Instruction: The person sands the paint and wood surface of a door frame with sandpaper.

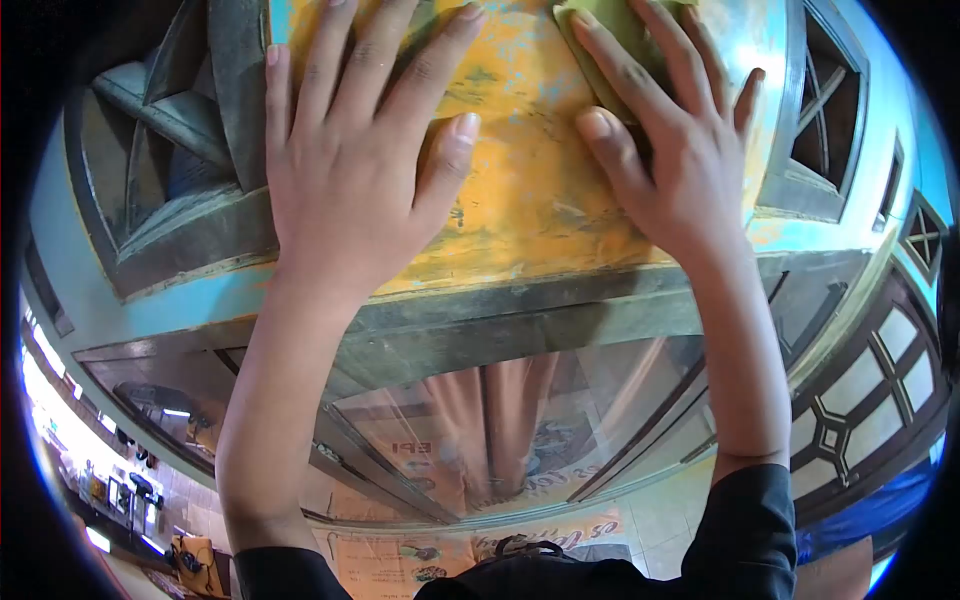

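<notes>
My left hand (365, 160) lies with fingers spread against an orange wall panel (530, 190) with worn, patchy paint. Between its fingertips shows a bit of an olive-green sheet (425, 18), mostly hidden. On the panel's right side, my right hand (675, 140) rests with fingers apart over another olive-green sheet (590, 62), which looks like sandpaper. Its left edge and corner stick out beside my index finger. Both palms face the panel, and the upper fingertips reach the top edge of the view.
Dark wooden lattice vents (165, 130) flank the panel, another vent (825, 110) being on the right. Below runs a dark wooden beam (520, 315) above glass panes with a brown curtain (490, 420). A printed orange banner (400, 555) lies low down. Motorbikes (130, 495) stand at lower left.
</notes>
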Demonstrator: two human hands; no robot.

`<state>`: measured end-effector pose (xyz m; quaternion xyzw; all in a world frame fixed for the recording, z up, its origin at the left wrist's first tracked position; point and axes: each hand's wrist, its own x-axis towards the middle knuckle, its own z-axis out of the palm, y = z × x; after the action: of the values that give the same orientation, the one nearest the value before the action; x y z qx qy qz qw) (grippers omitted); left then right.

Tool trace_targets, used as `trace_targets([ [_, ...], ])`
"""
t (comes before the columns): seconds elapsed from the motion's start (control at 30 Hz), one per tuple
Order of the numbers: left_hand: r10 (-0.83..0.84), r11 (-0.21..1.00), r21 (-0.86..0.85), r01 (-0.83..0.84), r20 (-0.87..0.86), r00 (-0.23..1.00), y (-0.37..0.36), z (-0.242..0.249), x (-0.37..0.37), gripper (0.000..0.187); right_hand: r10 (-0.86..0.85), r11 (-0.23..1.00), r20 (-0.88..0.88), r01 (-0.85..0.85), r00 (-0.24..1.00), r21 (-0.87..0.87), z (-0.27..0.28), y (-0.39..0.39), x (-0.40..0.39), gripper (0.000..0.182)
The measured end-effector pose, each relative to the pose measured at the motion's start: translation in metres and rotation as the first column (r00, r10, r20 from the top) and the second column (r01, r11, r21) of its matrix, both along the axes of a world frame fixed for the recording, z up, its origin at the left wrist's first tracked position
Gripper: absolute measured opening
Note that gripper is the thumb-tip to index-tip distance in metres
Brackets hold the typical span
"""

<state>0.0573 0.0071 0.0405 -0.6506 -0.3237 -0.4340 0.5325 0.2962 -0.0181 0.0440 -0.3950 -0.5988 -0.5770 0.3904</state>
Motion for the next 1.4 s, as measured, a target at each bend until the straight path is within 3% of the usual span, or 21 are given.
trace_targets([
  [0.1, -0.002, 0.997, -0.074, 0.004, 0.02, 1.0, -0.009, 0.001, -0.002, 0.053, 0.093, 0.993, -0.085, -0.098, 0.992, -0.063, -0.027, -0.006, -0.021, 0.057],
  [0.13, -0.025, 0.999, -0.034, 0.026, 0.034, 0.999, -0.008, 0.0, 0.003, 0.052, 0.033, 0.989, -0.017, -0.035, 0.999, -0.142, -0.039, -0.014, -0.026, 0.062],
  [0.23, 0.009, 0.996, -0.087, -0.008, 0.01, 1.0, -0.015, 0.004, -0.001, 0.054, -0.004, 0.988, 0.074, 0.016, 0.997, -0.155, -0.044, -0.008, -0.009, 0.061],
  [0.3, 0.008, 0.996, -0.094, -0.008, -0.005, 1.0, -0.013, 0.004, -0.007, 0.054, 0.054, 0.997, -0.005, -0.054, 0.999, -0.048, -0.012, 0.007, 0.01, 0.062],
  [0.37, -0.06, 0.998, -0.008, 0.06, 0.007, 0.998, -0.003, -0.001, -0.005, 0.056, 0.043, 0.973, -0.202, -0.087, 0.978, -0.213, 0.028, -0.022, 0.003, 0.06],
  [0.4, -0.054, 0.998, -0.015, 0.054, 0.009, 0.998, -0.004, -0.002, -0.004, 0.056, -0.043, 0.991, -0.203, 0.016, 0.978, -0.13, 0.032, -0.019, 0.001, 0.061],
  [0.5, -0.054, 0.998, -0.026, 0.055, 0.027, 0.998, -0.006, -0.002, -0.002, 0.056, 0.142, 0.99, -0.065, -0.142, 0.988, 0.006, 0.005, 0.007, -0.001, 0.064],
  [0.57, -0.09, 0.995, -0.031, 0.091, 0.046, 0.995, -0.004, -0.001, -0.003, 0.057, 0.064, 0.986, 0.097, -0.047, 0.993, -0.162, -0.025, -0.007, -0.011, 0.067],
  [0.63, -0.047, 0.998, -0.04, 0.048, 0.029, 0.998, -0.012, 0.004, -0.001, 0.057, 0.03, 0.991, 0.158, -0.009, 0.987, -0.132, -0.014, -0.004, 0.016, 0.063],
  [0.73, -0.024, 0.997, -0.073, 0.025, 0.015, 1.0, -0.012, 0.001, -0.004, 0.059, 0.057, 0.998, -0.026, -0.058, 0.998, -0.038, 0.027, -0.002, 0.042, 0.06],
  [0.83, -0.019, 0.997, -0.07, 0.021, 0.031, 0.999, -0.012, 0.003, 0.0, 0.06, 0.157, 0.979, -0.22, -0.182, 0.963, -0.094, 0.057, -0.019, 0.043, 0.064],
  [0.87, -0.02, 0.998, -0.063, 0.022, 0.037, 0.999, -0.013, 0.006, 0.001, 0.061, 0.066, 0.99, -0.229, -0.092, 0.971, -0.108, 0.057, -0.017, 0.043, 0.068],
  [0.97, -0.034, 0.999, -0.03, 0.035, 0.041, 0.999, -0.01, 0.023, 0.006, 0.063, 0.084, 0.994, -0.112, -0.076, 0.99, 0.08, 0.047, 0.005, 0.054, 0.059],
  [1.17, -0.022, 0.996, 0.092, 0.017, 0.056, 0.998, 0.0, 0.074, 0.013, 0.062, 0.076, 0.997, -0.077, -0.077, 0.994, -0.02, 0.027, -0.002, 0.059, 0.062],
  [1.3, 0.02, 0.994, 0.107, -0.029, 0.087, 0.996, 0.002, 0.078, 0.017, 0.062, 0.159, 0.953, 0.21, -0.095, 0.965, -0.287, -0.019, -0.013, 0.047, 0.065],
  [1.4, 0.02, 0.995, 0.099, -0.028, 0.086, 0.996, 0.001, 0.078, 0.018, 0.062, 0.064, 0.977, 0.235, -0.013, 0.97, -0.213, 0.008, -0.017, 0.055, 0.063],
])
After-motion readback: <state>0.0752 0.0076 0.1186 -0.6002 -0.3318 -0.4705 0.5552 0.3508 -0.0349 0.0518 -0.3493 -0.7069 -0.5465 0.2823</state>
